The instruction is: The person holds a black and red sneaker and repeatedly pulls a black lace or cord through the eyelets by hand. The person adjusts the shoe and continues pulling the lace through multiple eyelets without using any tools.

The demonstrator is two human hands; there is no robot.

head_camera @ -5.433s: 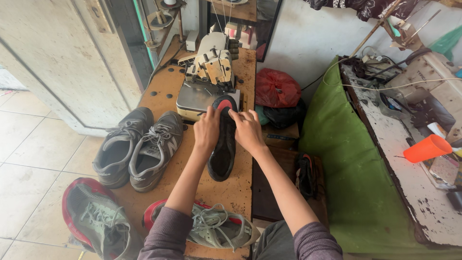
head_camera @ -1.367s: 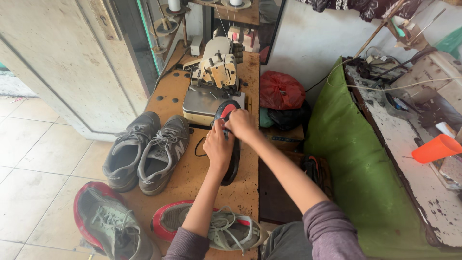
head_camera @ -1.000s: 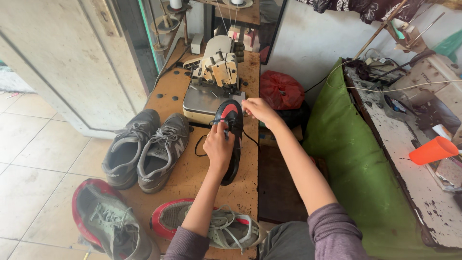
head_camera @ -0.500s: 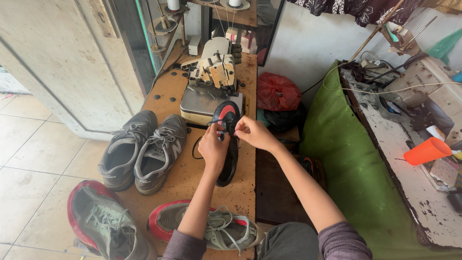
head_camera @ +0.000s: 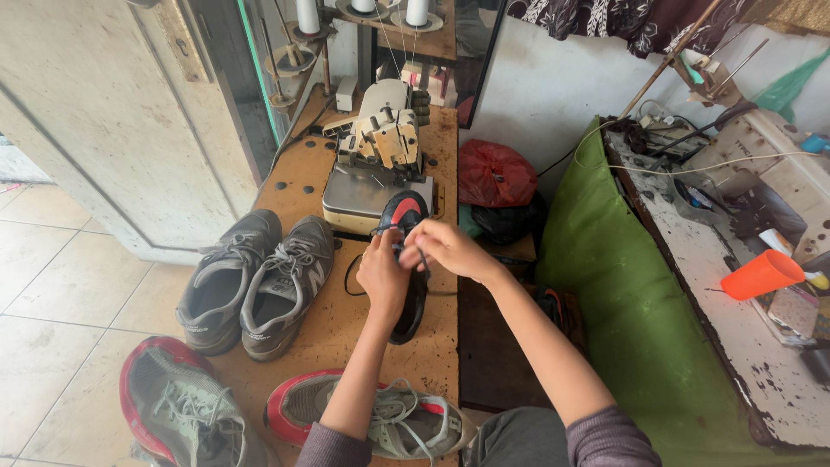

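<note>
Grey sneakers: two; red-trimmed sneakers: two; black shoe: one; orange cup: one; thread cones: three

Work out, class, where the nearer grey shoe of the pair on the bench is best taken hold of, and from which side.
Judging by its pose, grip the grey shoe at the heel collar, coming from above on the near side. It stands upright with its opening facing up and its heel towards the person, and the second grey shoe crowds its left flank. Both hands are busy on the black shoe.
</note>
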